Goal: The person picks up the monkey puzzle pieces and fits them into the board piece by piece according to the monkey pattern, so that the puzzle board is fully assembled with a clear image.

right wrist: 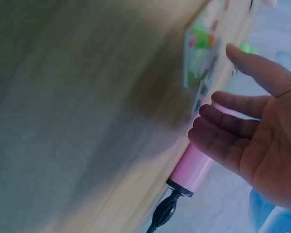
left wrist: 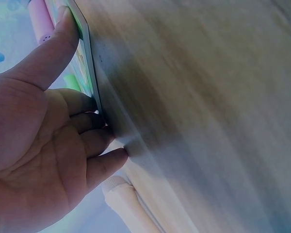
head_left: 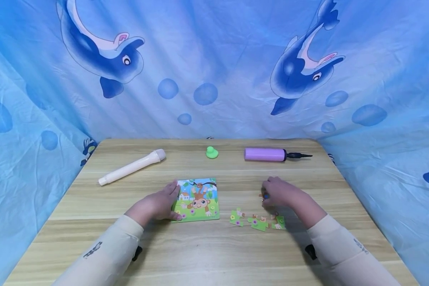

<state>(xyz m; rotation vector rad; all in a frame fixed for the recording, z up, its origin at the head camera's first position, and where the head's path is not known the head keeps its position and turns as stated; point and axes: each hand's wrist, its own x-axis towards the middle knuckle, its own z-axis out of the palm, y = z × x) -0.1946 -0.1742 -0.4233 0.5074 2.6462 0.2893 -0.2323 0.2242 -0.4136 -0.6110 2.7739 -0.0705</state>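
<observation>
Here the spread right hand partly hides a jigsaw piece, the spread left hand a puzzle.

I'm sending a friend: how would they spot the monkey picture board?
On the wooden table, find the person's left hand. That hand touches the left edge of the monkey picture board. Unlike the loose puzzle pieces further right, it forms one squarish picture.

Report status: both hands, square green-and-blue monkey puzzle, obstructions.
Left hand on left edge of monkey puzzle. Right hand beside small blue piece, contact unclear. Flat green jigsaw pieces loose nearby. Green toy duck, purple cylindrical pump beyond, seemingly not obstructing.
</observation>
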